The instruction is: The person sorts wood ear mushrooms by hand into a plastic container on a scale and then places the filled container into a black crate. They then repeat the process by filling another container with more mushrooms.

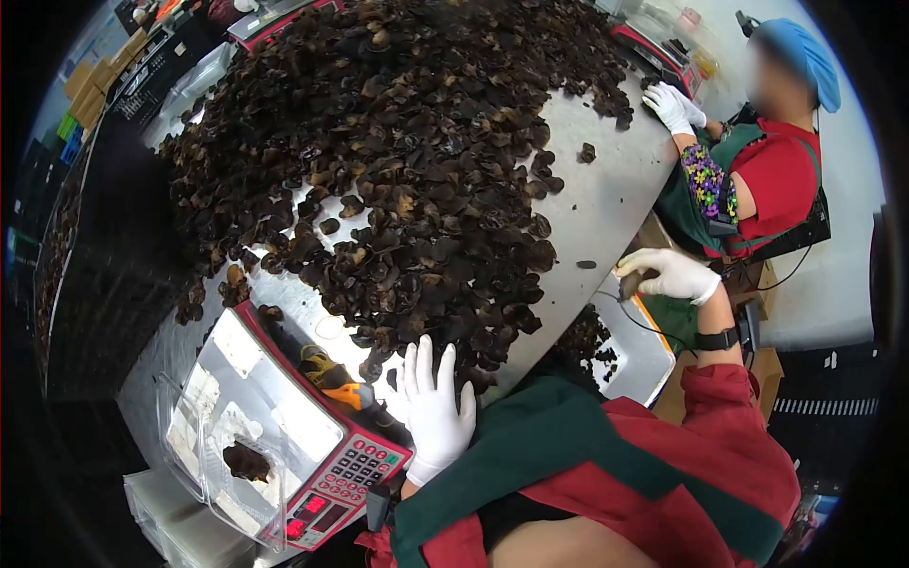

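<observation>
A large heap of dark, dried, ear-like pieces [407, 180] covers much of the metal table [597, 208]. At the heap's near edge lies my left hand [436, 407], white-gloved, its fingers stretched out and holding nothing. My right hand [668, 275], also gloved in white, is raised at the table's right edge with a small dark piece [631, 284] between thumb and fingers. Left of my left hand stands a red scale [350, 473] with a clear plastic container [213, 454] on its plate and a few dark pieces [246, 461] inside.
A co-worker [776, 170] in a blue cap and white gloves stands at the right, near another red scale [653, 47]. An orange-handled tool [348, 395] lies behind the near scale. Stacked clear containers [175, 516] sit lower left. A white tray [634, 350] with dark bits is below my right hand.
</observation>
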Action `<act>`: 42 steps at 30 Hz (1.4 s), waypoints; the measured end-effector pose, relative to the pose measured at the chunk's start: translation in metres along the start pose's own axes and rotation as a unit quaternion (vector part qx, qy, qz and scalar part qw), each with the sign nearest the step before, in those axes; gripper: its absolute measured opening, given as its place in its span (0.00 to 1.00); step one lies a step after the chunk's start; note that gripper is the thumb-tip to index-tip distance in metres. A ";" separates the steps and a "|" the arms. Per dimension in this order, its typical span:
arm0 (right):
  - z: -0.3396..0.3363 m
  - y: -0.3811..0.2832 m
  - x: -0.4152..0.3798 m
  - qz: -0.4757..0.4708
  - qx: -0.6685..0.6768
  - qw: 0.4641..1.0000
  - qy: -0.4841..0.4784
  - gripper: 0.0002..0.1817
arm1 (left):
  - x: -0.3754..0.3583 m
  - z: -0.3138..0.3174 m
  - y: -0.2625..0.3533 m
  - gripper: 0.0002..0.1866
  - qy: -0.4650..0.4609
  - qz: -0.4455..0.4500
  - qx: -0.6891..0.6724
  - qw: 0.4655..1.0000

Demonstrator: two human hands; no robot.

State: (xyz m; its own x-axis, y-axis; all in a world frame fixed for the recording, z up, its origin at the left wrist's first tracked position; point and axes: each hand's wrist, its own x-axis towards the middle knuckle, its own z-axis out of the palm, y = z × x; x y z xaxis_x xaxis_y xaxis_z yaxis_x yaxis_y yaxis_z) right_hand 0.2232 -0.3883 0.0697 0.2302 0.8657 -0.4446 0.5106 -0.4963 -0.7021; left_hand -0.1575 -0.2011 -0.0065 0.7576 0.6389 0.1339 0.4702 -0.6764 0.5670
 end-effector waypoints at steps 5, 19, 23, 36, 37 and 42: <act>0.031 0.056 0.009 0.098 -0.334 0.930 0.114 0.15 | 0.003 -0.002 0.006 0.34 -0.006 -0.021 0.018 1.000; 0.097 -0.176 0.306 -0.263 -0.360 0.885 0.133 0.13 | -0.001 -0.001 0.017 0.34 0.016 -0.053 0.051 0.997; 0.085 -0.178 0.300 -0.249 -0.242 0.924 0.158 0.13 | -0.003 -0.006 0.021 0.34 0.011 -0.097 0.040 0.994; 0.014 -0.125 0.189 -0.219 0.249 0.941 0.063 0.17 | 0.084 -0.024 0.019 0.33 0.110 0.003 0.104 0.988; 0.011 -0.121 0.171 -0.195 0.248 0.946 0.078 0.17 | 0.090 -0.022 0.020 0.35 0.095 -0.007 0.123 0.988; -0.001 -0.060 0.090 -0.073 0.199 0.970 0.121 0.13 | 0.088 -0.009 0.001 0.34 0.055 -0.034 0.096 0.993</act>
State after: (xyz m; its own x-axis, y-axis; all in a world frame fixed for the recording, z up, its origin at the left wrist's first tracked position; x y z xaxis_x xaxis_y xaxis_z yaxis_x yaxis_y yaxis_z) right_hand 0.2141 -0.2802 0.0728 0.3911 0.8950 -0.2146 0.2036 -0.3115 -0.9282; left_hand -0.0945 -0.1427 0.0130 0.6710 0.7154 0.1949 0.6049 -0.6802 0.4141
